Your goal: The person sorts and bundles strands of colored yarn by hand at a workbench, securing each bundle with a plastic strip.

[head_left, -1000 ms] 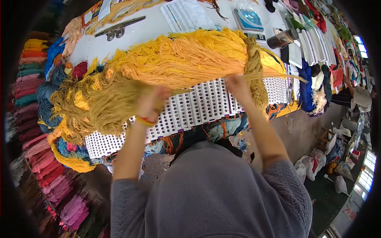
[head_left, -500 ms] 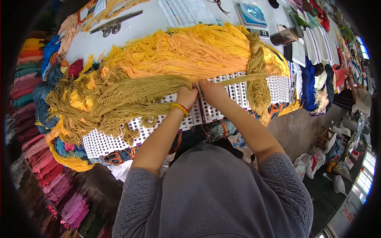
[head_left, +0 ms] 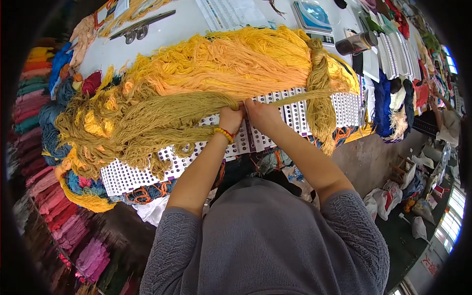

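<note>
My left hand (head_left: 230, 120), with a beaded bracelet at the wrist, is closed around the looped end of an olive yarn hank (head_left: 167, 115). The hank spreads left in loose strands over the white cards with rows of holes (head_left: 132, 177). Right beside it, my right hand (head_left: 260, 114) pinches olive yarn; a thin bundle of strands (head_left: 300, 100) runs from it to the right. That bundle crosses a second olive hank (head_left: 320, 98) hanging over the table's front edge. The fingertips of both hands nearly meet and are partly hidden.
Yellow and peach yarn (head_left: 221, 61) is heaped behind my hands. Farther back lie a large metal clip (head_left: 140, 29), printed sheets (head_left: 228, 14), a scale (head_left: 314, 19) and a dark cup (head_left: 356, 43). Colored hanks (head_left: 59, 201) line the left. Another person (head_left: 448, 123) is at the far right.
Both hands stay almost in place, still on the olive yarn. The view has shifted very slightly. At the far right the other person's arm has moved a little.
</note>
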A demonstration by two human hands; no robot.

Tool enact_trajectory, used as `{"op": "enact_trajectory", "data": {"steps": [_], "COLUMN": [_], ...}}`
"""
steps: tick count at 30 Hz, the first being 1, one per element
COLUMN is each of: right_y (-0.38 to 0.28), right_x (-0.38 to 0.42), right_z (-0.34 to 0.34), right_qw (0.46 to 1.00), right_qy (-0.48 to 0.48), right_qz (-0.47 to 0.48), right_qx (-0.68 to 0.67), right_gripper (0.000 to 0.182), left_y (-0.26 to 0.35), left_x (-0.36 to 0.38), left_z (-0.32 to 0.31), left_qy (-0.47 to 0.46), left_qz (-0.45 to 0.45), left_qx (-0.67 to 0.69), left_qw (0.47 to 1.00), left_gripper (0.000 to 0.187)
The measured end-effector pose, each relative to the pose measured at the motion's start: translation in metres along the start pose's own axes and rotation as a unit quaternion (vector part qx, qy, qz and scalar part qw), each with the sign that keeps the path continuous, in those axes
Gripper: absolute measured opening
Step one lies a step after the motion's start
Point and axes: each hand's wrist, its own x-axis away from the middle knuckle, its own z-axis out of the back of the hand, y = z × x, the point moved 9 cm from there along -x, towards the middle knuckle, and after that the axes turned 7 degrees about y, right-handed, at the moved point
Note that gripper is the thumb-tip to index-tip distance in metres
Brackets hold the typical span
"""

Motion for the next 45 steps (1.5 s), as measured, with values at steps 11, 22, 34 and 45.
{"op": "enact_trajectory", "data": {"steps": [11, 22, 34, 45], "right_y": [0.036, 0.041, 0.045, 0.007], "right_x": [0.011, 0.014, 0.022, 0.036], "right_z": [0.004, -0.001, -0.010, 0.035], "right_qw": [0.949, 0.942, 0.938, 0.954], "right_qy": [-0.042, 0.014, 0.077, 0.195], "right_qz": [-0.214, -0.202, -0.196, -0.073], "right_qx": [-0.229, -0.268, -0.275, -0.214], "right_gripper": [0.034, 0.030, 0.027, 0.016], "left_y": [0.015, 0.030, 0.026, 0.018], "left_x": [-0.010, -0.003, 0.030, 0.043], "left_z": [0.038, 0.032, 0.061, -0.018], "left_qy": [-0.015, -0.048, 0.027, -0.178], "left_qz": [-0.014, -0.049, 0.079, 0.233], "left_qx": [-0.282, -0.231, 0.121, 0.211], "left_qw": [0.959, 0.970, 0.989, 0.932], "left_gripper": [0.024, 0.026, 0.015, 0.032]}}
